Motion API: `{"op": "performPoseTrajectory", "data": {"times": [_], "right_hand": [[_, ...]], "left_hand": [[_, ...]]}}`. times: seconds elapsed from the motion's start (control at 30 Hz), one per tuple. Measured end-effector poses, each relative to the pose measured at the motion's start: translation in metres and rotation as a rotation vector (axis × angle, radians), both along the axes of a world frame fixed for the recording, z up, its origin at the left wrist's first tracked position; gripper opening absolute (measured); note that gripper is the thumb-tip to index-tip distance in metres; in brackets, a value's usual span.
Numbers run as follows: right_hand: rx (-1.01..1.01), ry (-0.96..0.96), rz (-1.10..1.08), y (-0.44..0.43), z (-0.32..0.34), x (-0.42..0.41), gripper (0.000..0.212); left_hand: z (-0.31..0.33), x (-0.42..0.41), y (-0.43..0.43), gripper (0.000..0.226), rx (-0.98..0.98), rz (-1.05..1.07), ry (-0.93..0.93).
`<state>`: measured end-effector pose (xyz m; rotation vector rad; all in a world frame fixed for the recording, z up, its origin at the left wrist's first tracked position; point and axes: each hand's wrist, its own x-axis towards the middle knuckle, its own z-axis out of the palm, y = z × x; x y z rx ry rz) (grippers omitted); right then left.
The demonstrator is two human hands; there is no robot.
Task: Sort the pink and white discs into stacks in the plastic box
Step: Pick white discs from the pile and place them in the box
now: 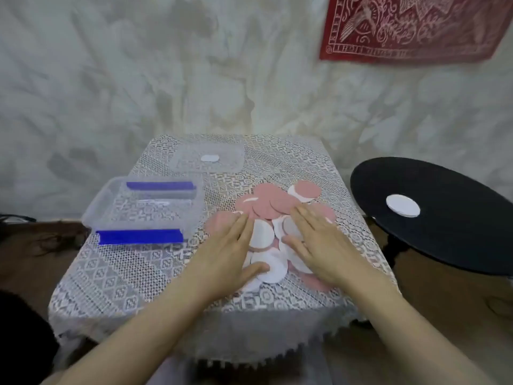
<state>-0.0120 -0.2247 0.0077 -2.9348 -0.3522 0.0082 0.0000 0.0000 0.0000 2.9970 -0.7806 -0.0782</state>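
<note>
At the near edge of the lace-covered bench (111, 279), both forearms lay across the cloth. The left grip (231, 245) and the right grip (319, 243) were flat and released, fingers straight and palms down. They grasped nothing and pressed on the loose pile of discs at the middle of the bench.

White discs (262, 234) showed between and under the two grips. Pink discs (273, 204) fanned out just beyond the fingertips, toward the far right corner. By the look of it, nothing had been stacked yet.

The plastic box (91, 215) stood at the left edge, beside the pile but not touching it. Its blue clips (140, 237) ran along its near and far sides, and no disc was visible inside. The box therefore lay to the left of both grips, with the left grip the nearer one. Any disc lifted would probably have to travel left across the cloth.

By the far edge, the clear lid (180, 162) carried a lone white disc (210, 158). Off the bench to the right, a black round stand (458, 245) carried a stray white disc (403, 206).
</note>
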Motion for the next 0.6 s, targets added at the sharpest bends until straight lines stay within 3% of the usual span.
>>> {"op": "performPoseTrajectory", "data": {"times": [0.4, 0.6], "right_hand": [[0.096, -0.132, -0.008, 0.008, -0.021, 0.013, 0.038], [0.171, -0.101, -0.022, 0.021, -0.013, 0.041, 0.033]], "left_hand": [[-0.021, 0.005, -0.001, 0.088, -0.165, 0.074, -0.033], [-0.015, 0.022, 0.0, 0.073, -0.257, 0.077, -0.031]]}}
